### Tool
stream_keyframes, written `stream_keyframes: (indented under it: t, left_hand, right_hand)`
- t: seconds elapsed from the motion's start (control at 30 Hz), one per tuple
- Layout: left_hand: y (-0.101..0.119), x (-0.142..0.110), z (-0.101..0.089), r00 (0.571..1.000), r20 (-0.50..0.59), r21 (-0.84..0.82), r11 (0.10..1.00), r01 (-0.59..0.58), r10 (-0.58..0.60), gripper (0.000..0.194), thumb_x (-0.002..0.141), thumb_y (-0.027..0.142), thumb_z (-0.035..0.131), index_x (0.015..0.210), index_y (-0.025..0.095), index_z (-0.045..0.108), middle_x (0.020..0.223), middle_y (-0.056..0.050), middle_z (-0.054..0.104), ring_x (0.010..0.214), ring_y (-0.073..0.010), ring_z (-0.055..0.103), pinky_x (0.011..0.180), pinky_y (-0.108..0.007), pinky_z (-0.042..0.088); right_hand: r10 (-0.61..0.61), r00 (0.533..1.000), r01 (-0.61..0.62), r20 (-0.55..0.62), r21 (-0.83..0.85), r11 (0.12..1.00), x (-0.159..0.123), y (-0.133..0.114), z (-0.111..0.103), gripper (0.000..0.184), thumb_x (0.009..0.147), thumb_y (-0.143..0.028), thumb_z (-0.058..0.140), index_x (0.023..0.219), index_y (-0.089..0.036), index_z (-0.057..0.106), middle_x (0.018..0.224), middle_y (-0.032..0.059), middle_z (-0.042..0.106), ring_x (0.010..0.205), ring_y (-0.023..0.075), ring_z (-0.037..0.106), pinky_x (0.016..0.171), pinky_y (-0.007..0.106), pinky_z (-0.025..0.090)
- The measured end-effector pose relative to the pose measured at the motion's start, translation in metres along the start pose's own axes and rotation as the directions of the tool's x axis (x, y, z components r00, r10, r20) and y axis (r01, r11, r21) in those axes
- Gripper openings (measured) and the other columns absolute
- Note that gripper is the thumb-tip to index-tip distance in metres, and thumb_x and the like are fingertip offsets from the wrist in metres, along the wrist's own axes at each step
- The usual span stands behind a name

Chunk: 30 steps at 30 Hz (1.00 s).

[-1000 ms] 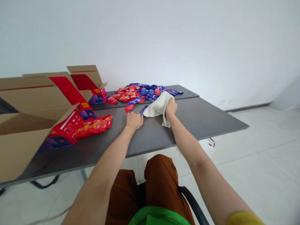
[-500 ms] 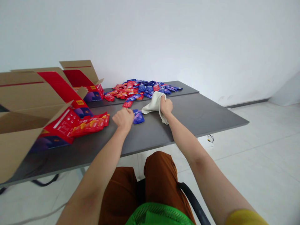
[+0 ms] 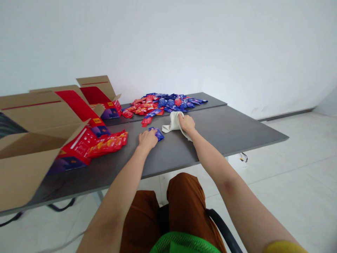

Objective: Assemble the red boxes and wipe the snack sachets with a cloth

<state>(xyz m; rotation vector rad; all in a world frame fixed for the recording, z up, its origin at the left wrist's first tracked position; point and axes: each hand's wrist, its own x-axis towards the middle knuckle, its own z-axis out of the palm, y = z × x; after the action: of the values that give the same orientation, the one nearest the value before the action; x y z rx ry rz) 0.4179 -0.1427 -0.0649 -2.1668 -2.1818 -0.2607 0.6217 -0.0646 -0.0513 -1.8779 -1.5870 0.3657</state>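
Left first: the left hand (image 3: 147, 139), fingers bent over a shiny purple flat packet (image 3: 159, 135) on the dark grey worktop (image 3: 210, 130), its grip impossible to tell. Right of it, the right hand's fingers close on a soft off-white cloth (image 3: 173, 123), creased, bunched, one corner trailing left toward the packet, near the worktop's middle.
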Motion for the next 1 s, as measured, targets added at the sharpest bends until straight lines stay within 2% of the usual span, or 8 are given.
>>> stream_keyframes:
  t: [0.17,0.27,0.37,0.53,0.63,0.8,0.9,1.0]
  left_hand:
    - [-0.03,0.005,-0.008,0.945,-0.085,0.016,0.948,0.319,-0.317,0.044,0.086,0.029,0.04,0.104,0.008,0.073,0.103,-0.026,0.069,0.098,-0.0369,0.066,0.079,-0.045,0.051]
    - [-0.038,0.008,-0.006,0.907,-0.243,-0.026,0.937,0.349,-0.345,0.049,0.087,0.031,0.037,0.113,0.005,0.069,0.124,-0.028,0.061,0.103,-0.0371,0.064,0.081,-0.047,0.051]
    - [-0.024,0.004,0.0,0.876,-0.364,-0.037,0.945,0.326,-0.317,0.055,0.089,0.035,0.033,0.12,0.003,0.065,0.141,-0.028,0.047,0.119,-0.0397,0.054,0.087,-0.05,0.049]
    - [0.012,-0.004,0.018,0.918,-0.079,-0.025,0.921,0.388,-0.388,0.077,0.086,0.049,0.04,0.137,-0.009,0.045,0.145,-0.036,0.037,0.136,-0.0471,0.034,0.102,-0.059,0.035]
    - [0.01,-0.003,0.026,0.96,-0.041,-0.028,0.961,0.275,-0.276,0.089,0.087,0.052,0.04,0.148,-0.011,0.021,0.155,-0.034,0.012,0.145,-0.0428,0.015,0.114,-0.055,0.019]
    - [0.007,0.001,0.023,0.989,0.066,-0.093,0.986,0.137,-0.131,0.095,0.085,0.049,0.045,0.147,-0.013,0.008,0.152,-0.04,0.002,0.146,-0.0415,0.002,0.116,-0.052,0.013]
    - [0.044,0.005,0.025,0.976,0.195,-0.158,0.979,0.129,-0.097,0.098,0.078,0.042,0.056,0.148,-0.009,0.011,0.152,-0.04,0.0,0.145,-0.0419,-0.005,0.115,-0.055,0.012]
    - [0.11,0.012,0.035,0.949,0.238,-0.2,0.946,0.256,-0.206,0.096,0.073,0.03,0.061,0.15,-0.003,0.014,0.154,-0.037,-0.001,0.145,-0.0412,-0.002,0.115,-0.057,0.009]
  right_hand:
    - [-0.02,0.997,0.024,0.077,-0.047,0.999,0.0,0.002,0.002,0.065,0.096,-0.056,0.032,0.107,-0.006,0.072,0.111,0.0266,0.068,0.111,0.0339,0.063,0.092,0.039,0.045]
    - [-0.04,0.995,0.046,0.089,-0.061,0.997,0.0,0.003,0.002,0.066,0.096,-0.057,0.03,0.108,-0.007,0.072,0.111,0.0264,0.068,0.111,0.033,0.063,0.093,0.038,0.044]
    - [-0.051,0.995,0.057,0.086,-0.071,0.996,0.0,0.004,0.001,0.066,0.096,-0.057,0.03,0.107,-0.007,0.072,0.11,0.026,0.068,0.11,0.0341,0.063,0.092,0.039,0.045]
    - [-0.056,0.994,0.063,0.093,-0.078,0.995,0.0,0.003,0.005,0.065,0.096,-0.056,0.031,0.106,-0.007,0.073,0.11,0.0261,0.068,0.11,0.0339,0.063,0.093,0.039,0.044]
    - [-0.063,0.995,0.068,0.081,-0.058,0.996,-0.001,0.003,0.003,0.064,0.097,-0.055,0.031,0.105,-0.007,0.073,0.11,0.0265,0.068,0.11,0.0334,0.063,0.094,0.038,0.044]
    - [-0.036,0.998,0.045,-0.05,0.194,0.98,0.01,0.005,-0.024,0.066,0.098,-0.054,0.027,0.107,-0.006,0.071,0.111,0.0246,0.068,0.111,0.033,0.062,0.093,0.036,0.045]
    - [0.204,0.972,-0.122,-0.115,0.492,0.862,0.021,0.011,-0.049,0.064,0.099,-0.049,0.026,0.119,-0.002,0.065,0.12,0.0231,0.065,0.112,0.0297,0.062,0.089,0.033,0.047]
    - [0.312,0.945,-0.167,-0.094,0.683,0.711,0.025,0.023,-0.074,0.062,0.098,-0.047,0.028,0.127,-0.001,0.059,0.124,0.0207,0.064,0.111,0.0267,0.063,0.085,0.03,0.05]
